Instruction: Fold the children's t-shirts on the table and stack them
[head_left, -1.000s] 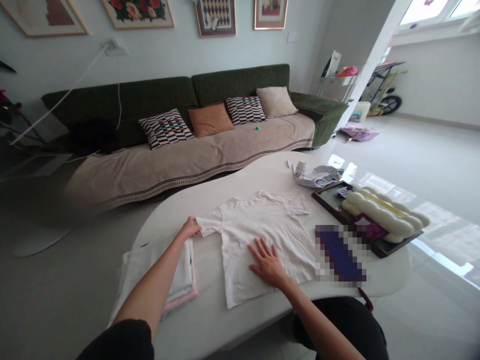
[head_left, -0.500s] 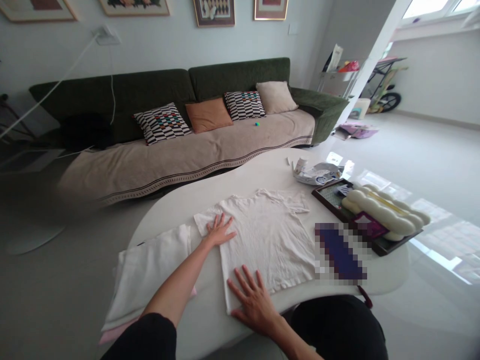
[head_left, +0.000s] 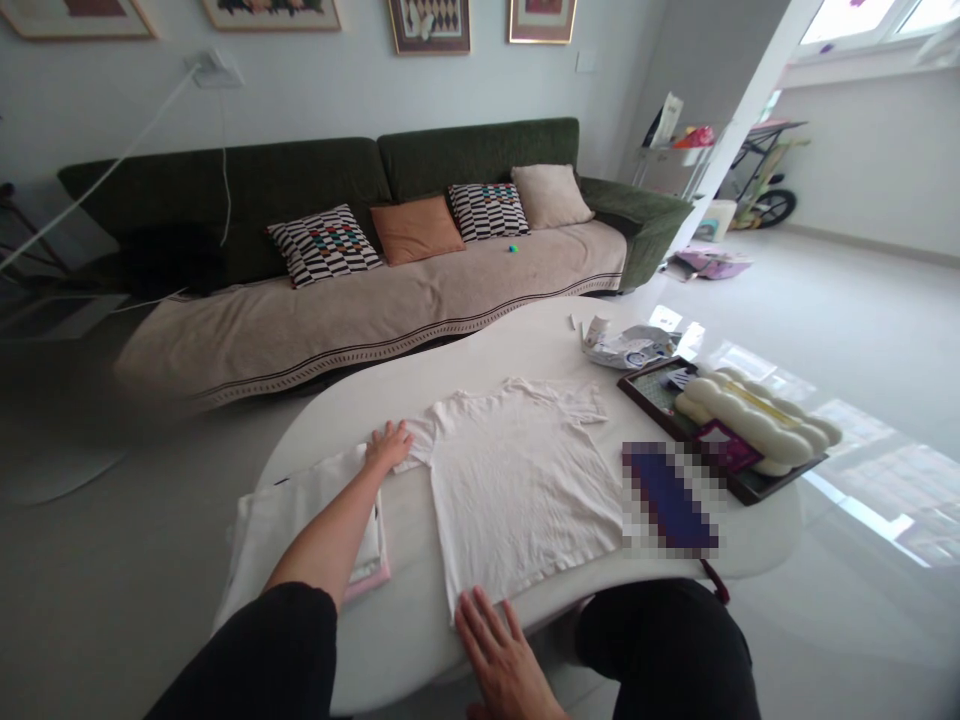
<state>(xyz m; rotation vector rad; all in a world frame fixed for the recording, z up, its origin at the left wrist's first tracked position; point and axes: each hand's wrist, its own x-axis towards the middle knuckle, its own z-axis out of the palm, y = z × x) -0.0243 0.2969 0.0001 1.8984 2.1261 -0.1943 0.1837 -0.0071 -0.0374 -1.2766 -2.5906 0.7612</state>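
A white short-sleeved T-shirt (head_left: 517, 480) lies spread on the white table (head_left: 409, 600), its neck towards the sofa and its hem towards me. My left hand (head_left: 388, 446) rests at the end of the shirt's left sleeve, fingers stretched out. At the near left corner of the hem lies my right hand (head_left: 499, 645), its fingers extended and touching the cloth edge. Under my left forearm is a stack of folded white and pink cloth (head_left: 315, 510), partly covered by the arm.
To the shirt's right lies a pixelated dark blue item (head_left: 671, 500). Beyond it, a dark tray (head_left: 757, 490) holds a cream, puffy tissue-box-like object (head_left: 757, 415). A crumpled silvery packet (head_left: 634, 345) is at the table's far end. A green sofa (head_left: 480, 150) stands behind.
My left hand has slid left from the shirt's side to the sleeve end, and that sleeve lies flatter. My right hand has drawn down towards me to the hem corner.
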